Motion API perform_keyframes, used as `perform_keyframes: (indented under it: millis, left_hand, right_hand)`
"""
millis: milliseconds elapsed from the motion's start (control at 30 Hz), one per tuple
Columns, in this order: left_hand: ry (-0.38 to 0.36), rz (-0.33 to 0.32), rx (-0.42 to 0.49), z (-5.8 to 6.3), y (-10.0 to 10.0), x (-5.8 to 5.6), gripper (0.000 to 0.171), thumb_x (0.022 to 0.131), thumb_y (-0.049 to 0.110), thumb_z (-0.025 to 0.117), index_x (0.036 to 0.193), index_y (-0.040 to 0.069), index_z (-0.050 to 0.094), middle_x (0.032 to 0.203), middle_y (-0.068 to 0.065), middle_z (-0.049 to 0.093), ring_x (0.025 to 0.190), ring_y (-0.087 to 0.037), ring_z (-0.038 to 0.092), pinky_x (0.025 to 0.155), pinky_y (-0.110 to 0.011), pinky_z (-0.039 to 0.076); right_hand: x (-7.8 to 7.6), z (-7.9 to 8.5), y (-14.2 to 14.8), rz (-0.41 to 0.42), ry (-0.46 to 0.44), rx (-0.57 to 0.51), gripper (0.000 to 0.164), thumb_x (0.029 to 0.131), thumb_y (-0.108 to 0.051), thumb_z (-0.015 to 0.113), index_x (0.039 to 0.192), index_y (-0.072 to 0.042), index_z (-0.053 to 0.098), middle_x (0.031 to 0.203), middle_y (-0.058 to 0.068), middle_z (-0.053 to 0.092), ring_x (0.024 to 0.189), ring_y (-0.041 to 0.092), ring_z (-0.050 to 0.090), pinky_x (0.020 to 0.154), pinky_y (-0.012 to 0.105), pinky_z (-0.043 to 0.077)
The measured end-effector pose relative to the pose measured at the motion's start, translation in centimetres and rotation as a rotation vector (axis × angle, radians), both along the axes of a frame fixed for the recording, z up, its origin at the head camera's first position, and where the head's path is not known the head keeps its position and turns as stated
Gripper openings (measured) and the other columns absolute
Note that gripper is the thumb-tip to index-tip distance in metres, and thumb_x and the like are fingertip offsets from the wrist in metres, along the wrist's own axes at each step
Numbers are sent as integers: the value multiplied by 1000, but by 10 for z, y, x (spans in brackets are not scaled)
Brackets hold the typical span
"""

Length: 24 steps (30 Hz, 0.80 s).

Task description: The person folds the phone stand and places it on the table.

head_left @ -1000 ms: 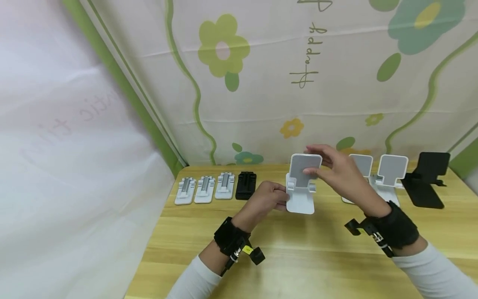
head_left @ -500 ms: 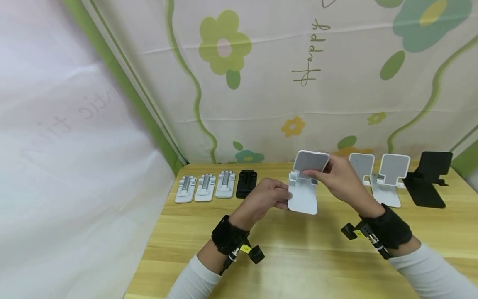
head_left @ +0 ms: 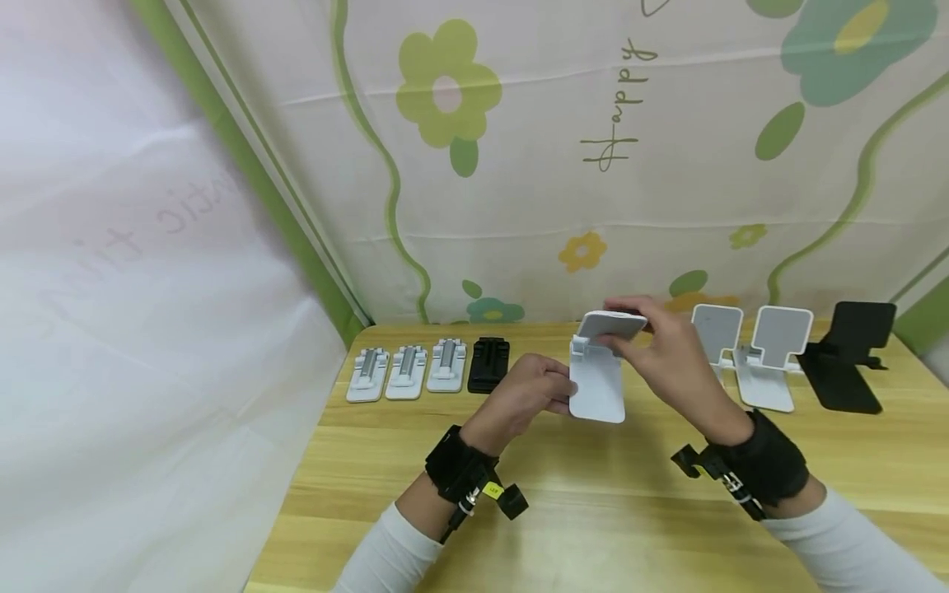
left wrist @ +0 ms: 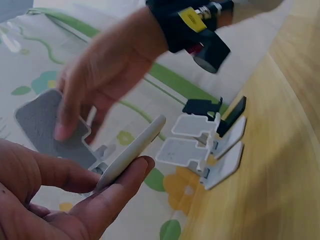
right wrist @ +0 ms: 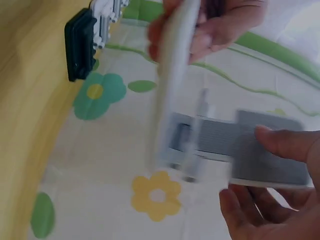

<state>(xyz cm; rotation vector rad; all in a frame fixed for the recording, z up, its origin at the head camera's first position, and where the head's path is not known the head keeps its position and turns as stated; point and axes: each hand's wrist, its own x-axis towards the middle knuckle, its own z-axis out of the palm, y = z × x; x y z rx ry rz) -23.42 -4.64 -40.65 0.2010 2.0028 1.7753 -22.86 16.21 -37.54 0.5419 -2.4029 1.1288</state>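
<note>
There was the white phone stand [head_left: 596, 389], up off the bench [head_left: 563, 519] and held between both hands, its grey-faced panel [head_left: 615, 326] standing out at an angle from the flat base. The left grip [head_left: 528, 385] had the base by its side edge, thumb and fingers closed on either face with just the thin plate between them. Over on the other side, the right grip [head_left: 663, 354] had the panel: thumb pressed on the grey face, fingers behind, a pinch only as wide as the panel itself.

Out to the person's left, a tidy row on the bench: three folded white stands [head_left: 406, 372], then a folded black stand [head_left: 489, 365] nearest the left grip. Across to the right, two opened white stands [head_left: 782, 338] showed their grey panels, one partly hidden by the right arm, and an opened black stand [head_left: 841, 383] sat at the far end. Black straps [head_left: 764, 461] bearing small cameras wrapped both wrists, just beyond white sleeves [head_left: 389, 548]. Behind it all hung a pale cloth [head_left: 519, 206], printed with flowers, green vines and sideways lettering.
</note>
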Motion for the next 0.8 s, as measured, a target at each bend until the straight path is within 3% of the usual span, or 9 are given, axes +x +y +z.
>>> perform_keyframes:
  millis: [200,333,567,800]
  left_hand:
    - [6,21,-54,-12,-3,-3,22,93,3,65,109,-9,73,98,-14,75,84,-23,76,81,-43,64]
    - [9,25,-59,-14,-3,-3,22,93,3,65,109,-9,73,99,-14,75,84,-23,76,77,-37,64]
    - [27,26,-63,-10,-6,-2,24,95,4,64,113,-10,73,101,-16,75,86,-24,77,79,-41,64]
    - [0,52,-54,1,-13,-7,23,98,7,64,113,-7,73,102,-14,76,83,-22,76,79,-36,64]
  right_hand:
    - [6,7,-4,20,293,140,32,79,8,82,106,-6,74,103,5,67,96,19,60,79,17,44]
    - [7,11,-7,39,351,187,28,79,10,82,101,-5,74,98,4,68,92,19,61,76,13,43]
    - [10,13,-9,27,450,233,27,75,11,85,95,-4,74,88,6,65,79,17,62,67,15,44]
    - [16,-6,-22,80,627,290,32,65,13,88,88,-3,72,79,8,60,67,18,56,53,28,46]
